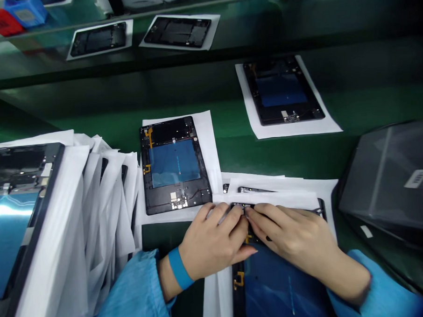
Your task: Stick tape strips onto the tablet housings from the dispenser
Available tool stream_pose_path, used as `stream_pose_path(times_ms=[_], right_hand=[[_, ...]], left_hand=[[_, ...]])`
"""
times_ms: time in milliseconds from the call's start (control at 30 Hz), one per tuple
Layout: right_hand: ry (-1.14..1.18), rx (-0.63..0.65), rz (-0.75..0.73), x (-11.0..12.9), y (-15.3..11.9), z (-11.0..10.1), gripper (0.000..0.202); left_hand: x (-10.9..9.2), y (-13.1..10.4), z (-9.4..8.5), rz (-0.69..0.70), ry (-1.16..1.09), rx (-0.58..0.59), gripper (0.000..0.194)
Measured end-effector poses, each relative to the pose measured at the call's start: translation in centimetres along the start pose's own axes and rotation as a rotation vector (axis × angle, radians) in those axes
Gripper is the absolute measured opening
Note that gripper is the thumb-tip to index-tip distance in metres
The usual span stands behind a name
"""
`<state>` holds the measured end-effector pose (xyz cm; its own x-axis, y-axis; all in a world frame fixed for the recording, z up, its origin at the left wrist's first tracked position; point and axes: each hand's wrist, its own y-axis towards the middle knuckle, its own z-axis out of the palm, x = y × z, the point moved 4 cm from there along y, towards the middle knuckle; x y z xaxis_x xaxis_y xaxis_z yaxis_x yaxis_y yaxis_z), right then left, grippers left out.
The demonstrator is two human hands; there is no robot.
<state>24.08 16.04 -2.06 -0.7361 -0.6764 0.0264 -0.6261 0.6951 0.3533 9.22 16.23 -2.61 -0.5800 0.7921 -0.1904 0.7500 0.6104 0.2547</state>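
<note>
In the head view, your left hand (215,245) and your right hand (295,239) lie together on the top edge of a tablet frame (273,286) that rests on white paper directly in front of you, at the near edge of the green bench (288,150). The fingertips of both hands meet at one spot on this edge. The fingers of each hand are pressed together and bent down on the frame, but you cannot tell from here if they pinch some small part between them. The blue inner panel of this frame shows below your hands, with a small orange flex piece (239,279) at its left side. Your left wrist carries a blue wrist strap (179,268), and both sleeves are light blue.

Just beyond your left hand lies a second tablet frame (175,164) on its own paper sheet. Farther away to the right is a third frame (282,90), also on paper. At your left stands a stack of frames with paper sheets (77,220) between them. At your right sits a dark grey box (391,183). On the raised shelf at the back lie two more frames (139,35).
</note>
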Motion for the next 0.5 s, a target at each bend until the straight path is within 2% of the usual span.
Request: stream_pose_path(times_ms=[167,233,300,367,433,500], right_hand=[[-0.06,0.104,0.026,0.8,0.0,0.1,0.028],[-0.064,0.103,0.049,1.2,-0.2,0.0,0.03],[-0.01,0.056,0.059,1.6,-0.5,-0.5,0.031],[0.057,-0.011,0.041,1.7,-1.0,-1.1,0.031],[0.057,-0.083,0.037,1.3,-2.0,-2.0,0.03],[-0.026,-0.185,0.106,0.3,-3.4,-3.0,0.028]], left_hand=[[0.1,0.2,-0.3,-0.017,-0.012,-0.017,0.034],[0.6,0.2,-0.7,-0.08,-0.016,-0.046,0.034],[1.7,0.4,-1.3,-0.227,-0.01,-0.063,0.033],[3.0,0.7,-1.8,-0.373,-0.005,-0.017,0.022],[3.9,1.4,-2.3,-0.427,-0.001,0.062,0.013],[4.0,2.1,-3.0,-0.411,0.015,0.101,0.019]])
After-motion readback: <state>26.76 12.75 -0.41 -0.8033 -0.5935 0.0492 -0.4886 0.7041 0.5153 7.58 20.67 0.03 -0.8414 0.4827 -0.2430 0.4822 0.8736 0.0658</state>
